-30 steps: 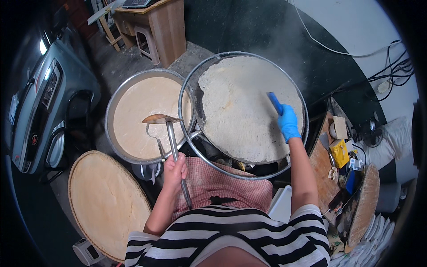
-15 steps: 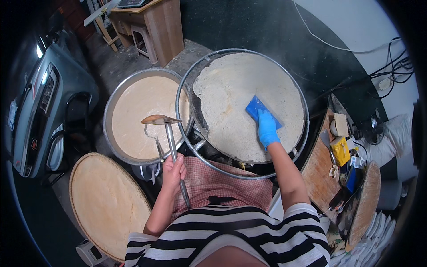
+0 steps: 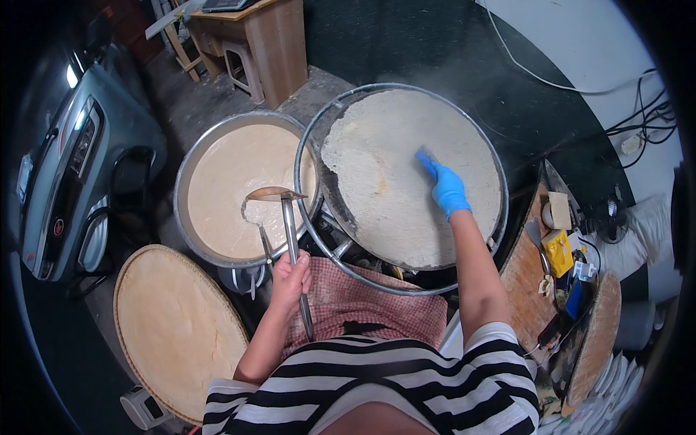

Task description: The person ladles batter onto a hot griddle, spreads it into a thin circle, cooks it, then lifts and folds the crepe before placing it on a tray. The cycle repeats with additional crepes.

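Closed around a long metal handle, my left hand [image 3: 291, 274] holds a spreader [image 3: 288, 225] with a wooden blade near the right side of the batter basin [image 3: 181, 210]. Beige batter [image 3: 225, 163] fills the basin, and a ladle's handle [image 3: 264, 242] slants out of it. My right hand [image 3: 450, 193], in a blue glove, grips a blue scraper [image 3: 425, 156] over a thin pale layer of batter [image 3: 384, 145]. That layer covers most of the round griddle [image 3: 335, 199], whose dark left edge shows bare. Whether the scraper's edge touches the layer is hard to see.
A metal ring [image 3: 362, 281] surrounds the griddle. At lower left lies a large round of stacked flatbread [image 3: 174, 326]. A worn wooden board [image 3: 518, 290] with a yellow packet [image 3: 557, 252] stands at right. A scooter [image 3: 72, 181] is far left, a wooden desk [image 3: 272, 54] behind.
My right hand has moved up and slightly right on the griddle, and the scraper now shows narrower, turned more edge-on. My left hand keeps its grip on the spreader.
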`<state>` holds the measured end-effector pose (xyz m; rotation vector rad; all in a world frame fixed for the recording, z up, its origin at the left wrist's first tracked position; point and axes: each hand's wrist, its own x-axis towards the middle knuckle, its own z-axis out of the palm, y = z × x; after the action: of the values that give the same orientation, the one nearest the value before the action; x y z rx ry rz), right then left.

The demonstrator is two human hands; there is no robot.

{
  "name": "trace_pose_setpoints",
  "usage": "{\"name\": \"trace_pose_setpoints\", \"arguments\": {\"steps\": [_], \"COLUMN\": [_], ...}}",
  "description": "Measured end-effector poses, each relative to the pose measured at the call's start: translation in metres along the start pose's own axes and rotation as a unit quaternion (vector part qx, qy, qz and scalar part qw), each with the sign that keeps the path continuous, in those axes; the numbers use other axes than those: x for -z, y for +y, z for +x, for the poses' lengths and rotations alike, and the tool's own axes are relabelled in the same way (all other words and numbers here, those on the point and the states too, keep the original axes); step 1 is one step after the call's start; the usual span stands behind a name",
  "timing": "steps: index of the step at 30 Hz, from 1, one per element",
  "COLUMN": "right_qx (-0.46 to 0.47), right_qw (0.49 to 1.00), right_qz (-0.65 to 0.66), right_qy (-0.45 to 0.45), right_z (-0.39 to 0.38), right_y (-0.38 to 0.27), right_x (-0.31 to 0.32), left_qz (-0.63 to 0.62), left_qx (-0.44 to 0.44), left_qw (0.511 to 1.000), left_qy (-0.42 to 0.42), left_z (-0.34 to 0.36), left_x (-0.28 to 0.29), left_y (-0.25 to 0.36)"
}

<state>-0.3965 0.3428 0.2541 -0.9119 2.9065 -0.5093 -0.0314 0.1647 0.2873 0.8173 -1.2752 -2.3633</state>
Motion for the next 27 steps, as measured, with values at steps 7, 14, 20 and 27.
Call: {"name": "trace_pose_setpoints", "arguments": {"steps": [7, 14, 20, 27], "right_qx": [0.022, 0.099, 0.148, 0.162], "right_qw": [0.993, 0.993, 0.983, 0.979], "right_qz": [-0.066, -0.056, -0.108, -0.121], "right_qy": [-0.098, -0.035, 0.018, -0.03], "right_z": [-0.016, -0.053, -0.098, -0.177], "right_y": [-0.008, -0.025, -0.044, -0.072], "right_x": [0.015, -0.011, -0.043, -0.039], "left_qz": [-0.014, -0.013, 0.015, -0.008], "left_qx": [0.018, 0.022, 0.01, 0.038], "left_qw": [1.0, 0.999, 0.999, 0.997], "left_qy": [-0.004, -0.035, -0.043, -0.071], "left_z": [0.004, 0.002, -0.007, -0.008], "left_x": [0.0, -0.009, -0.015, -0.02], "left_y": [-0.002, -0.006, -0.003, -0.004]}}
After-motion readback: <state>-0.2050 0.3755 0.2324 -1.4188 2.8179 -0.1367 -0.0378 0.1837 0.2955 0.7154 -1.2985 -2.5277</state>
